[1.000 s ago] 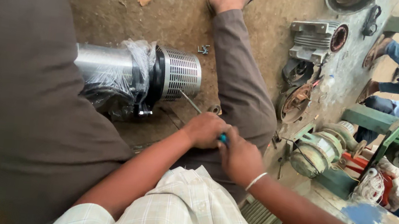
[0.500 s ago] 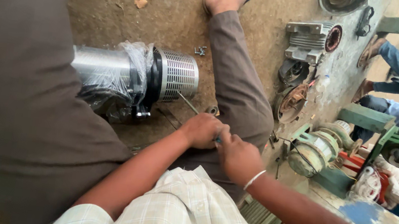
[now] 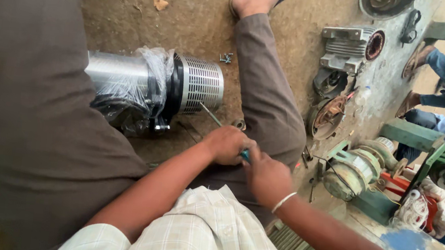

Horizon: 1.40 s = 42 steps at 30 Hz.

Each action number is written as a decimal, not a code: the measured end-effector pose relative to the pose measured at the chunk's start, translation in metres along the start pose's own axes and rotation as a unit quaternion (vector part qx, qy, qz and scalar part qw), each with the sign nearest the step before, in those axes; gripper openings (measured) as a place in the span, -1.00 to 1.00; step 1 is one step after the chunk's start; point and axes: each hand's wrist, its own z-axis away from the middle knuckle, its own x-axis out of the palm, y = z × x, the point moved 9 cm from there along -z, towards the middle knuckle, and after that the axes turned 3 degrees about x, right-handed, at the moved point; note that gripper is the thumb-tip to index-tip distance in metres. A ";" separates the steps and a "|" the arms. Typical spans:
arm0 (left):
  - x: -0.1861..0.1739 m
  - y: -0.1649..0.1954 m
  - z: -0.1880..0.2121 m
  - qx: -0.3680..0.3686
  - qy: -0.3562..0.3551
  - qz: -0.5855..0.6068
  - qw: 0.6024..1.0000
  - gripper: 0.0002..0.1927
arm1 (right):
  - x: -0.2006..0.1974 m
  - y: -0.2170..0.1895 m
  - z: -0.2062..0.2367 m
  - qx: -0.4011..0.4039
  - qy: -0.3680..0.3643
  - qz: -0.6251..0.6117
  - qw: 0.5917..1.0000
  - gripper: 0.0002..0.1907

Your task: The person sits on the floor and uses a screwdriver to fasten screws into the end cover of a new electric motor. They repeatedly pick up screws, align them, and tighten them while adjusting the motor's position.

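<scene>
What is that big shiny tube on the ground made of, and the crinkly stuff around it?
The tube looks like bare metal, probably steel: silvery and smooth. Its slotted end cap also looks metallic. The crinkly wrap seems to be thin clear plastic film, wrinkled and glossy.

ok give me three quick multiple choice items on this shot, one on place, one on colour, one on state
1. Where does the screwdriver tip point?
A. toward the slotted cylinder
B. toward the green motor
C. toward the sandal

2. What colour is the bangle on the right hand?
A. red
B. white
C. black

3. How is the screwdriver held?
A. lying loose on the ground
B. by the right hand alone
C. by the left hand and right hand together

Answers: 1 A, the shaft angles toward the cylinder; 2 B, the band looks white; 3 C, both hands meet at its handle.
</scene>
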 end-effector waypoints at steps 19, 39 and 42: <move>-0.009 0.002 0.002 0.025 0.075 -0.036 0.996 -0.78 | 0.041 0.053 0.003 0.411 -0.091 -0.518 0.745 -0.65; -0.008 -0.006 0.001 -0.017 0.031 -0.029 0.999 -0.84 | 0.000 0.033 -0.013 0.293 -0.073 -0.382 0.874 -0.67; -0.007 -0.007 0.002 -0.006 0.020 -0.038 0.999 -0.76 | -0.040 -0.024 -0.014 -0.041 0.007 0.032 0.999 -0.61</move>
